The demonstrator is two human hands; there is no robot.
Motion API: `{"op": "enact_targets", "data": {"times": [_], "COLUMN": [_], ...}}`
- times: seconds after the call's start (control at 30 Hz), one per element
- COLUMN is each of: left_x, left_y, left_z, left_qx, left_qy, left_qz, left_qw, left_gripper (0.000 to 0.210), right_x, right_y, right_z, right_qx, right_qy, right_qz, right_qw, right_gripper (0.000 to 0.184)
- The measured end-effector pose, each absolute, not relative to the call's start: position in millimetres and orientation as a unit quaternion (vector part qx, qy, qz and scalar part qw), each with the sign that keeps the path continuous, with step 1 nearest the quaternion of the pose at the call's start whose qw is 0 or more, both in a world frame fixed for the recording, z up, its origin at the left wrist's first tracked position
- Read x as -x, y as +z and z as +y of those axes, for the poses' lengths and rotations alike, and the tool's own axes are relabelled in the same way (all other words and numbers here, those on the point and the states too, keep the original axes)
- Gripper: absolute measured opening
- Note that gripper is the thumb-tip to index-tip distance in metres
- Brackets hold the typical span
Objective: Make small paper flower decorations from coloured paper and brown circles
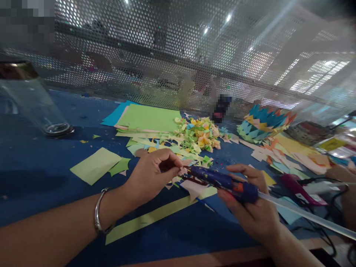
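Observation:
My right hand (257, 213) is wrapped round a dark blue hot glue gun (213, 177), which points left. A long, clear glue stick (308, 216) runs out of its back end. My left hand (152, 174) pinches a small pale pink paper piece (183, 170) between thumb and forefinger, right at the nozzle. Whether the nozzle touches the paper, I cannot tell. Beneath the gun lie paper scraps (194, 188) and a long pale green paper strip (155, 216).
Behind my hands are a heap of folded paper pieces (204, 135) and stacked green sheets (152, 116). A glass bottle (36, 100) stands left; a spiky paper ring (258, 126) sits right. Near the right edge are a magenta power strip (302, 191), cables and another person's hand (345, 185).

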State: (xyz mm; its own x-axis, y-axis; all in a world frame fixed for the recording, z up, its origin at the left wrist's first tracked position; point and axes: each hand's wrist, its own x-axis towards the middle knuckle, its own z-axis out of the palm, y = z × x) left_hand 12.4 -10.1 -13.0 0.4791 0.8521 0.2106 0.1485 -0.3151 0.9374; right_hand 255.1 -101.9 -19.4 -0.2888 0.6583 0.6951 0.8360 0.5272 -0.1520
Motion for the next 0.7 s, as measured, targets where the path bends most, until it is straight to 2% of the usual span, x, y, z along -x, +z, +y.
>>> {"op": "enact_targets", "data": {"times": [0.13, 0.3, 0.53, 0.7], "left_x": [-12.4, -13.1, -12.5, -13.0], "left_y": [-10.4, -11.5, -15.0, -15.8], "left_z": [-9.3, -8.4, -7.9, -8.5], "left_qx": [-0.738, -0.739, -0.699, -0.682], "left_qy": [0.372, 0.374, 0.389, 0.396], "left_qz": [0.367, 0.364, 0.319, 0.315], "left_qw": [0.428, 0.426, 0.508, 0.528], "left_gripper": [0.008, 0.006, 0.01, 0.009], "right_x": [-253.6, -254.0, -256.6, -257.1], "right_y": [-17.3, -18.0, -20.4, -20.3], "right_z": [-102.0, -103.4, -105.1, -104.4], "right_qx": [0.459, 0.465, 0.466, 0.478], "right_qy": [-0.121, -0.128, -0.128, -0.119], "right_qz": [-0.801, -0.801, -0.801, -0.794], "right_qw": [0.363, 0.354, 0.354, 0.355], "right_gripper": [0.02, 0.017, 0.019, 0.019]}}
